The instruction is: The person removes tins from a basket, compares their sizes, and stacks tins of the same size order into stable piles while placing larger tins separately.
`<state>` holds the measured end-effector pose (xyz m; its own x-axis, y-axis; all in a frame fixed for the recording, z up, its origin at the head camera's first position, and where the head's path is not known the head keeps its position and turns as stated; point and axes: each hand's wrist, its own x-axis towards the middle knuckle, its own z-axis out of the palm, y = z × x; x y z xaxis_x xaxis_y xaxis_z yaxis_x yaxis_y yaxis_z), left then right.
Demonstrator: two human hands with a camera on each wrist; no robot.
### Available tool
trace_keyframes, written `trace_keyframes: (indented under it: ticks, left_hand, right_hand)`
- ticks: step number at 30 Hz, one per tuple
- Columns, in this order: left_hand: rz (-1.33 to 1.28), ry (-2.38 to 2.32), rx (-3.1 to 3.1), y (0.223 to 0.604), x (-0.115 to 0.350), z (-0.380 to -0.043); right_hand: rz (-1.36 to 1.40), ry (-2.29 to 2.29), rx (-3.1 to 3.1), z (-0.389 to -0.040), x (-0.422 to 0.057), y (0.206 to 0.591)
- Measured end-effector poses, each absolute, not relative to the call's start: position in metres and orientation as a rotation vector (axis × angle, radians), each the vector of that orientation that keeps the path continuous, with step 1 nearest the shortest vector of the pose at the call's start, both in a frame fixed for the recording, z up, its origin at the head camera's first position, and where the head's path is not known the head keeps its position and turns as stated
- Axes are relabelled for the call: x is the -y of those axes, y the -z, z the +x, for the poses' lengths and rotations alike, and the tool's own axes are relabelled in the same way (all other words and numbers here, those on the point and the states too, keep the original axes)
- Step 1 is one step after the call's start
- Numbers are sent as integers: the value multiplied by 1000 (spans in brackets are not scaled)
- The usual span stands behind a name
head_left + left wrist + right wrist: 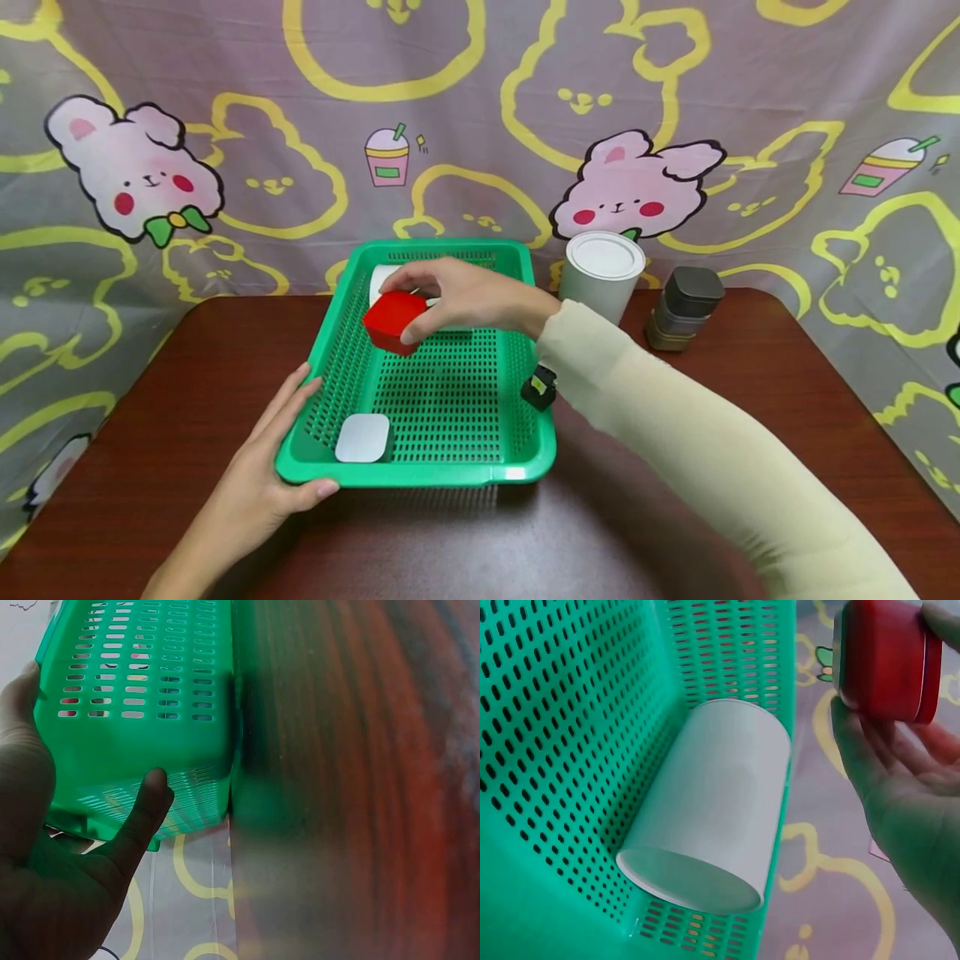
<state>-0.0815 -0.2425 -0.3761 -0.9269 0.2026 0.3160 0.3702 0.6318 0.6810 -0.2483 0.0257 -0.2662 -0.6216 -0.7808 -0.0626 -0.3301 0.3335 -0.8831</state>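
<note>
My right hand point(472, 293) grips a small red rounded-square box point(394, 322) between thumb and fingers, held above the far left part of a green plastic basket point(420, 475). In the right wrist view the box point(885, 664) shows a lid seam near one end. A white cylindrical canister point(712, 795) lies on its side at the basket's far end, partly hidden by my right hand in the head view. My left hand point(258, 467) spans the basket's near left corner, fingers straight along the side, thumb at the front rim. Inside that corner stands a box with a pale rounded-square top point(363, 437).
Right of the basket, a white canister point(600, 275) stands upright, partly behind my right sleeve. Farther right is a see-through jar with a dark lid point(693, 290). A patterned curtain point(465, 125) hangs behind the brown table point(150, 400).
</note>
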Motion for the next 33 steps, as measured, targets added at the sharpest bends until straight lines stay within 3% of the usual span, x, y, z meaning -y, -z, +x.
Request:
trace_keyframes:
  ticks: [33]
  left_hand:
    - [-470, 1159, 2651, 375, 242, -81]
  right_hand:
    - [-536, 1743, -2393, -200, -177, 242]
